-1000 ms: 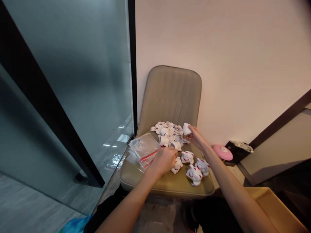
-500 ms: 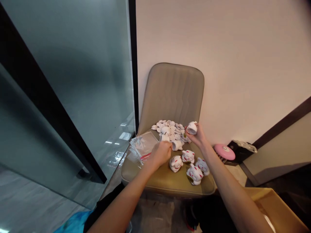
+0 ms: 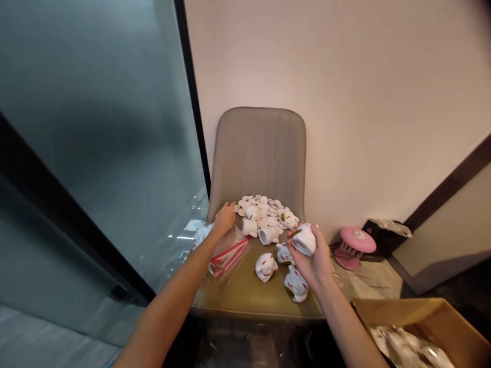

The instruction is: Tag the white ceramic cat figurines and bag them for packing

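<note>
My right hand (image 3: 312, 258) is closed round a white cat figurine (image 3: 305, 239), held upside down above the seat of a tan chair (image 3: 245, 294). My left hand (image 3: 225, 216) reaches to the back left of the seat, its fingers curled at the edge of a heap of small white round discs (image 3: 264, 210); whether it grips one is hidden. Under my left wrist lies a stack of clear zip bags with red strips (image 3: 227, 250). Several more white and red cat figurines (image 3: 266, 266) stand on the seat near my right hand.
A glass partition with a dark frame (image 3: 95, 168) runs along the left. A pink round object (image 3: 355, 242) and a black box sit on the floor at the right. An open cardboard box (image 3: 418, 327) with wrapped items is at the lower right.
My right hand has drawn the cat figurine back from the disc heap toward me. My left hand has moved from the figurines to the far left edge of the discs. The view has shifted right.
</note>
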Motion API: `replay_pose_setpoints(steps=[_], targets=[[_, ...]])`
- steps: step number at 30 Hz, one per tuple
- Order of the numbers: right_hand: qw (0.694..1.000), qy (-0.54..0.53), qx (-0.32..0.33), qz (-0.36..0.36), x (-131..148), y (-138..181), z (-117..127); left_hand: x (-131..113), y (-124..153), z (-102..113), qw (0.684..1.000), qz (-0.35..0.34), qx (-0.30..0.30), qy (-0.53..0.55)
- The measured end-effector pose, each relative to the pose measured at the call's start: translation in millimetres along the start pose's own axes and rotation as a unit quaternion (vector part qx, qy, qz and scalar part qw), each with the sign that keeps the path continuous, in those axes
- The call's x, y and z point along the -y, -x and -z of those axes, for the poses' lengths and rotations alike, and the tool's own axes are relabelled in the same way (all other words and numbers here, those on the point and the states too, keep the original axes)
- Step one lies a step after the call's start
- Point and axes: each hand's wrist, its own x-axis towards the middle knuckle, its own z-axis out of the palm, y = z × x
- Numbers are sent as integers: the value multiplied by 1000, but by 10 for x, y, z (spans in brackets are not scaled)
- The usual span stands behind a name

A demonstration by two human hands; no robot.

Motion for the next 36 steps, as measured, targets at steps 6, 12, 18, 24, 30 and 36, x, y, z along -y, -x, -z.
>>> replay_pose_setpoints(steps=[6, 12, 18, 24, 30, 36], targets=[[999, -43, 6, 5, -5, -78, -37, -123, -333, -99, 999, 3, 34, -30], [998, -61, 2, -15, -29, -86, -82, -152, -470, -1, 998, 20, 51, 16], [993, -117, 24, -16, -21, -128, -110, -242, -421, 298, 984, 70, -9, 163], [985, -168, -5, -42, -46, -181, -120, -605, 8, 660, 916, 71, 3, 394], [985, -149, 18, -87, -86, -154, -144, -1162, 1142, 830, 810, 7, 55, 583], [993, -94, 22, -65, -165, -82, -115, -1324, 1724, 683, 851, -40, -22, 524]])
